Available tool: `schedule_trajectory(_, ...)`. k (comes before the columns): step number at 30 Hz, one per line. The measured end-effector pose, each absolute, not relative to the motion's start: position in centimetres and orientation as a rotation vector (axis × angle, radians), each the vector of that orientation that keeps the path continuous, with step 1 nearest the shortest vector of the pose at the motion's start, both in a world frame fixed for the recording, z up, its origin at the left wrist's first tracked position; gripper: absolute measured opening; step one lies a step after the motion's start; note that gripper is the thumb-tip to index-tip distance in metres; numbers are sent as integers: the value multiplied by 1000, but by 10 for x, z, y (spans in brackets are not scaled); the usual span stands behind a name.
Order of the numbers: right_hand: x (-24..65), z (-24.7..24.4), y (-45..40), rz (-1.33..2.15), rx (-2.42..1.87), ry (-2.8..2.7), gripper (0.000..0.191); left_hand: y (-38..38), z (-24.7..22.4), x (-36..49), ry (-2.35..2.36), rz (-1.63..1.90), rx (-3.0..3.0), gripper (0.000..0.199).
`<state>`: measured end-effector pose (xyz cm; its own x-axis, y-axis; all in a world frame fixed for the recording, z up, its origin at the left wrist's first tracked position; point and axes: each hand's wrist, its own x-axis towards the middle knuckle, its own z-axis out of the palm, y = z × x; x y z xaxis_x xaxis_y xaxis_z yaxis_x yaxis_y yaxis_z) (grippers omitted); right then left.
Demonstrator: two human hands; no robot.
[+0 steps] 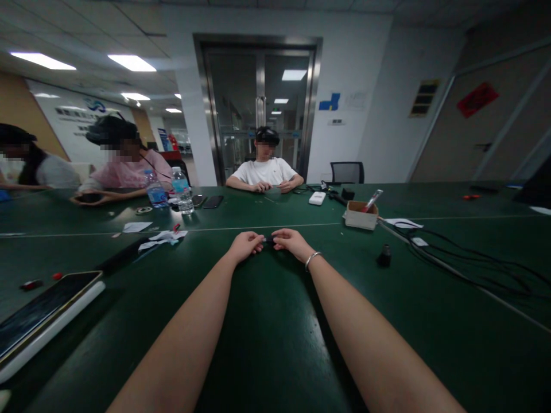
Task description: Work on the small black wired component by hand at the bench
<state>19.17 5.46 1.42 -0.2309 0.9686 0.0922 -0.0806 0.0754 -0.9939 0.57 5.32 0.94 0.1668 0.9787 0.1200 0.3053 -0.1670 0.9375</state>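
Green tabletop [267, 327]: left hand [246, 246], right hand [294, 244] pinch dark piece [270, 241] between.

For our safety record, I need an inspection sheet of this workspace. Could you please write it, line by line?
Surface: dark green table, glossy.
Thing in hand: small dark object; details too small to tell.
Clutter: phone at near left, plastic bottles farther off, open box and small black piece at right.
Hands: left hand and right hand pinch the object between them.
Cables: black cables lie loose at right.
Surroundings: one person opposite, two people at left; glass doors behind.
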Motion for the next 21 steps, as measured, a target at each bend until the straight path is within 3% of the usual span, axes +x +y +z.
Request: schedule_trajectory(21, 191, 14, 55, 1339, -992, -1374, 16, 50, 14, 4, 1243, 984, 1657, 35)
